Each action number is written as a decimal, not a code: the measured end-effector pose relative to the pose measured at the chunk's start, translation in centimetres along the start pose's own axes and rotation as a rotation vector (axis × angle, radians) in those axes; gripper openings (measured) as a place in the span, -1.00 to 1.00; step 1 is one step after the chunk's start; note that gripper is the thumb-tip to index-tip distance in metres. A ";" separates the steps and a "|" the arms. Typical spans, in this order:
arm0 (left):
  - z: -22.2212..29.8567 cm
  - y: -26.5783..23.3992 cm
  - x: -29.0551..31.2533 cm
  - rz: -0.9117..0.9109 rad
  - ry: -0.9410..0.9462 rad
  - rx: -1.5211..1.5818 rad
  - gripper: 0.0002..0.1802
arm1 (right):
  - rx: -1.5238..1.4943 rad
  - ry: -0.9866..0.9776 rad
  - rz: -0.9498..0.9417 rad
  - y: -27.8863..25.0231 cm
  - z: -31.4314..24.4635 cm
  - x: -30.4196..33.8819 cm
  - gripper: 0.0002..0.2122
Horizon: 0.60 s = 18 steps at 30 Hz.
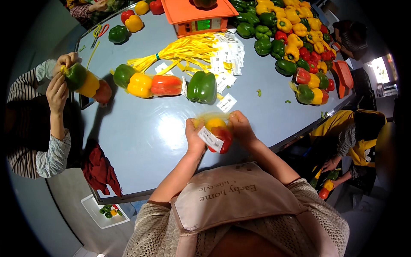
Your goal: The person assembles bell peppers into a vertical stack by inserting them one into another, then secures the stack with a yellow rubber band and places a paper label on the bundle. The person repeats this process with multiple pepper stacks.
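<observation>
My left hand [195,136] and my right hand [242,127] are closed on opposite sides of the stretched mouth of a yellowish see-through net bag [209,115]. Inside it a yellow bell pepper [215,124] sits above a red bell pepper [224,136]. A white label [210,139] hangs across the bag near my left fingers. Just beyond my hands a loose green bell pepper [202,87] lies on the table, with a loose white label [226,103] beside it. Left of the green pepper lies a filled bag [141,85] with green, yellow and red peppers in a row.
Yellow net bags [180,49] with white labels lie bundled beyond. An orange scale [195,15] stands at the back, a large pepper pile [295,34] at the right. At left, a co-worker's hands [60,81] hold another filled bag. A dark red cloth [100,169] hangs over the table's edge.
</observation>
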<state>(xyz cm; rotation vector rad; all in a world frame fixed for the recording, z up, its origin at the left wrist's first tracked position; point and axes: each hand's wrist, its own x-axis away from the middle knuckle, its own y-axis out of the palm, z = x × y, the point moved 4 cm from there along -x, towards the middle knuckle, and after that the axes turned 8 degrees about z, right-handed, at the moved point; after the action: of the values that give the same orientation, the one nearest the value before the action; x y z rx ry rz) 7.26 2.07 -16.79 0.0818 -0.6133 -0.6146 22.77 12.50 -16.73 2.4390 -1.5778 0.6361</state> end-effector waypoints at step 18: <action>2.7 -4.1 2.0 -0.054 -0.046 0.139 -0.69 | 0.103 -0.302 -0.505 4.4 -7.7 9.2 -0.19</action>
<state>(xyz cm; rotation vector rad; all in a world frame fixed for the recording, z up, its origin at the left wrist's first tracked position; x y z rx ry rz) 4.94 -2.14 -14.53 0.2158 -0.7005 -0.6272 20.04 5.78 -6.24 2.9551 -0.9455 0.2745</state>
